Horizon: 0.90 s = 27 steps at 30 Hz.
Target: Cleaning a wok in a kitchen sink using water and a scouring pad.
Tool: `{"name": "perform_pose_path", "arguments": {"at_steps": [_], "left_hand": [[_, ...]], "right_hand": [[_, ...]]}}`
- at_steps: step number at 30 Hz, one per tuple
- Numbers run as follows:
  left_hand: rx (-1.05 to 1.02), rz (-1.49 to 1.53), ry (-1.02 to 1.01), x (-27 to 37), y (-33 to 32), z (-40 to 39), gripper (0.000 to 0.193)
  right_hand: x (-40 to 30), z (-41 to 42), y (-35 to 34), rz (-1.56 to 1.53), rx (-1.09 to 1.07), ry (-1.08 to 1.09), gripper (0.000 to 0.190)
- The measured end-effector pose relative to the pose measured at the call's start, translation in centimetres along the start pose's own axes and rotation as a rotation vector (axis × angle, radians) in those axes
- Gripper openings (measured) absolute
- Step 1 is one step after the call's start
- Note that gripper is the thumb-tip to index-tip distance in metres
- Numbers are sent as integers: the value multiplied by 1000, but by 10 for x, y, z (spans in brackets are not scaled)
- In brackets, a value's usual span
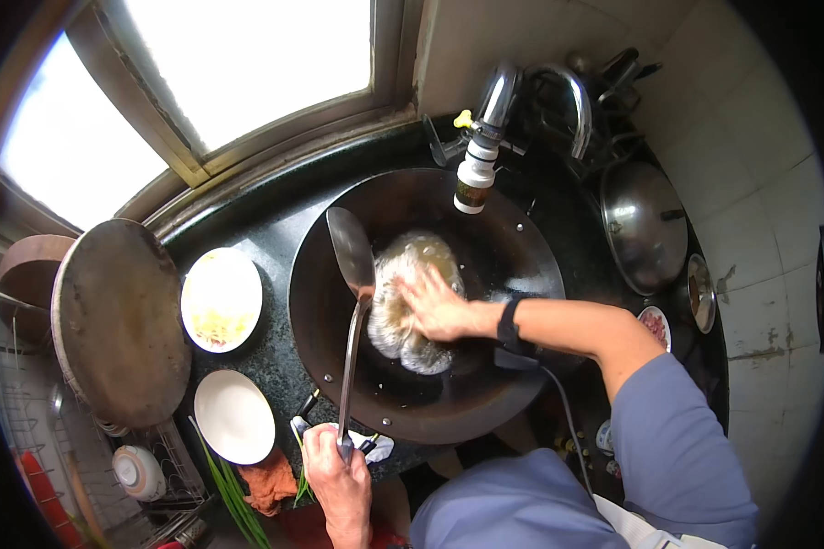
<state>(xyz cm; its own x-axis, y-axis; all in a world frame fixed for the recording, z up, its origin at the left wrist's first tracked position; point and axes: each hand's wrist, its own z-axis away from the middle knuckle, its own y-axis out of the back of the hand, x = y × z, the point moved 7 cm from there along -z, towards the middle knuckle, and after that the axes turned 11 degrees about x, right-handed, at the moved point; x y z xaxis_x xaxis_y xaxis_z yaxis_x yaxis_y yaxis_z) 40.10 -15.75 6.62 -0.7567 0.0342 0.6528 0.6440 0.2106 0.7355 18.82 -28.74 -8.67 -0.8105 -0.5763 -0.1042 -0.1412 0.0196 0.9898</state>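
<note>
A large dark wok [508,405] stands before me with churning, foamy water [422,357] in its bowl. My right hand [429,305] is in the water, palm down, blurred by motion, its fingers apart. Its underside is hidden, and I see nothing gripped in it. A black band [508,324] circles that wrist. My left hand [340,477], at the near side of the wok, grips the handle of a long metal ladle [350,247]. The ladle's head rests over the wok's left inner wall, close to the water.
A chrome tap [500,96] with a white filter nozzle [477,171] hangs over the wok's far rim. On the left are a plate of pale shreds [220,326], a white bowl [235,416], green stalks [230,487] and a round board [120,322]. A metal lid [644,226] and chopped meat [652,324] are right.
</note>
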Motion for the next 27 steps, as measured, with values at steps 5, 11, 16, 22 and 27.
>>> {"name": "perform_pose_path", "arguments": {"at_steps": [5, 11, 16, 22, 27], "left_hand": [[27, 38, 7, 0, 0, 1, 29], [40, 61, 14, 4, -1, 0, 28], [7, 26, -6, 4, -2, 2, 28], [71, 45, -33, 8, -2, -2, 28], [40, 17, -43, 6, -3, -3, 29]], "right_hand": [[61, 20, 2, 39, -97, -252, 71], [-15, 27, -3, -223, -295, -22, 72], [43, 0, -4, 20, -145, -235, 70], [-21, 53, -15, -398, -413, -151, 75], [-81, -21, -17, -802, -356, -355, 79]]}}
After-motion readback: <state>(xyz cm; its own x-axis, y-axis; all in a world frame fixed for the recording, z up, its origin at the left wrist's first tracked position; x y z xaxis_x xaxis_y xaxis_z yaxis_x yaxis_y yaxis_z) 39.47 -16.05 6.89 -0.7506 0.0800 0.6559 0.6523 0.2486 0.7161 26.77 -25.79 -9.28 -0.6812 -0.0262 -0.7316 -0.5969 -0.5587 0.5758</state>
